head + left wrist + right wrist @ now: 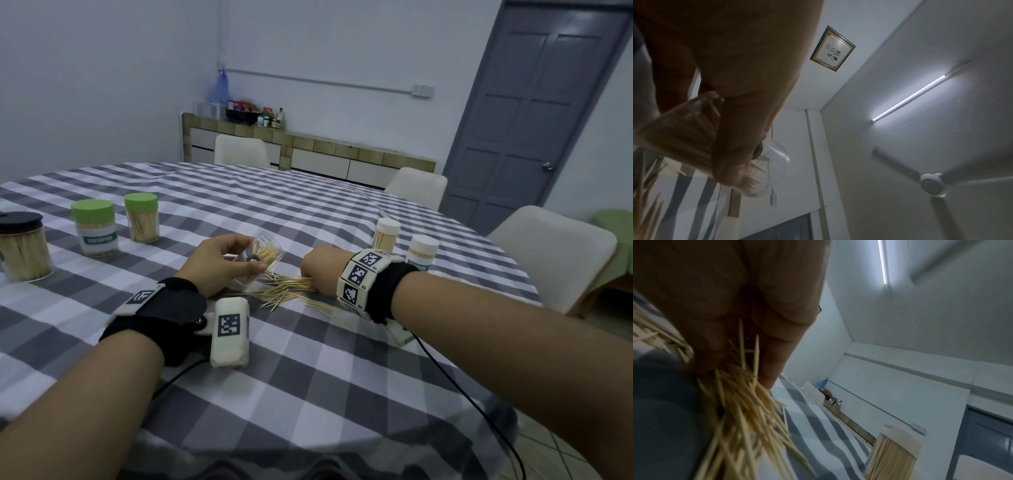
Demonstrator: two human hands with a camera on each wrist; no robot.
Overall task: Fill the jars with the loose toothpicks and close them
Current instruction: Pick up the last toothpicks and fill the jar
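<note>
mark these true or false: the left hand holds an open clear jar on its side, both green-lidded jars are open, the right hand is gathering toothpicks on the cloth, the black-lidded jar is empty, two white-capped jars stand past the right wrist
1. The left hand holds an open clear jar tipped on its side: true.
2. Both green-lidded jars are open: false, both have their lids on.
3. The right hand is gathering loose toothpicks on the cloth: true.
4. The black-lidded jar is empty: false, it is packed with toothpicks.
5. Two white-capped jars stand beyond the right wrist: true.
</note>
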